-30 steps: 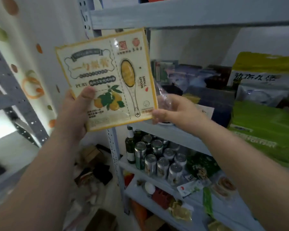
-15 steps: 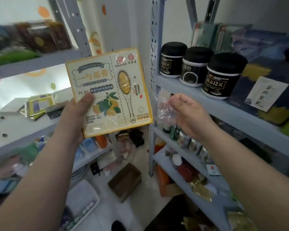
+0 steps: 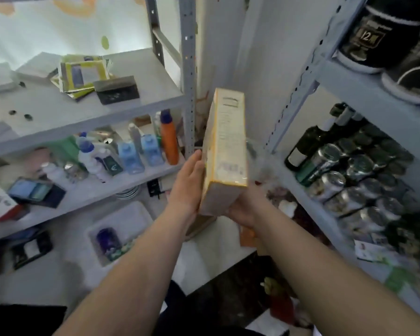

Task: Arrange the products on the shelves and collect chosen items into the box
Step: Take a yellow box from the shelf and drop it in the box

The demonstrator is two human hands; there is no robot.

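I hold a flat cream box with a yellow border upright in the middle of the view, its narrow printed side turned toward me. My left hand lies flat against its left face. My right hand cups its lower end from beneath, with a scrap of clear plastic wrap beside it. A brown cardboard box on the floor is mostly hidden under my hands.
Grey shelving to the left carries green packets, blue bottles and an orange bottle. Shelving to the right bears black jars, a dark wine bottle and several cans. A white tray rests on the floor.
The box has turned from face-on to edge-on and dropped lower. My right hand has come onto its lower end. My view has tilted down toward the floor.
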